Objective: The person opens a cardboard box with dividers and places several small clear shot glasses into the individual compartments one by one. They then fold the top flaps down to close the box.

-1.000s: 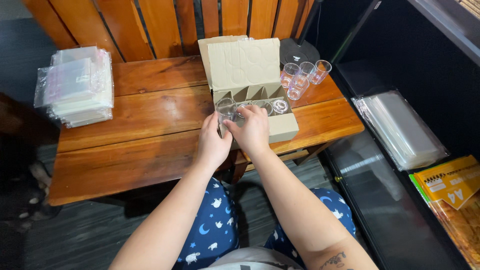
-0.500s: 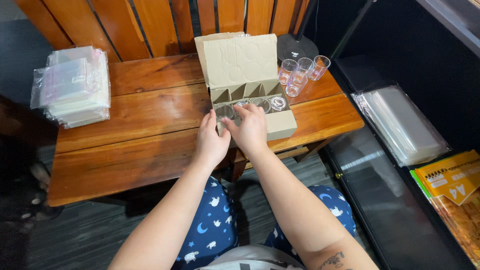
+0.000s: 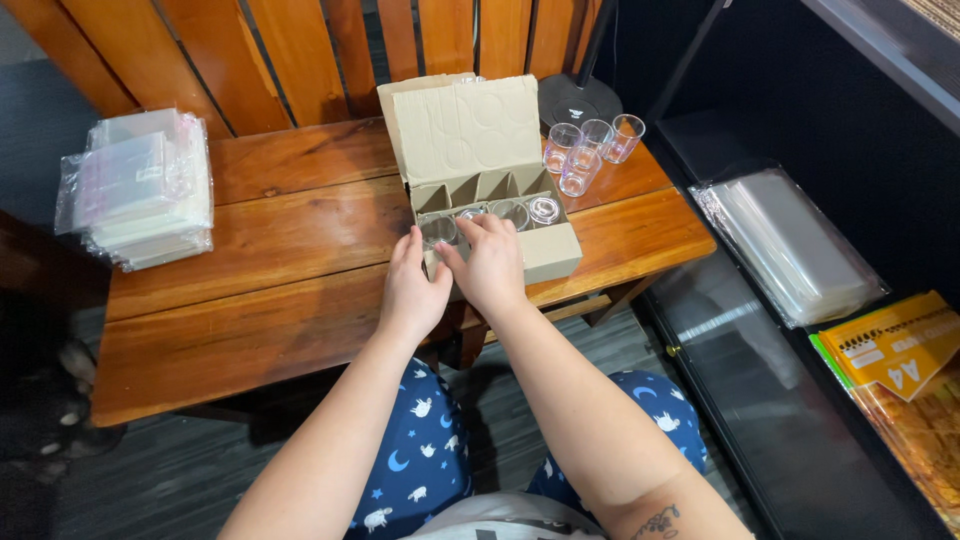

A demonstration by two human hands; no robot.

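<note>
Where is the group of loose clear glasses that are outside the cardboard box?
In the head view, the loose clear glasses stand on the wooden table, at its far right corner, just right of the open cardboard box.

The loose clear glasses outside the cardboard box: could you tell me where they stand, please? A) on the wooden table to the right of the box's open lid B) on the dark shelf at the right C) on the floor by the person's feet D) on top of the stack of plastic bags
A: the four loose glasses stand together on the wooden table, just right of the open lid of the cardboard box.
</note>
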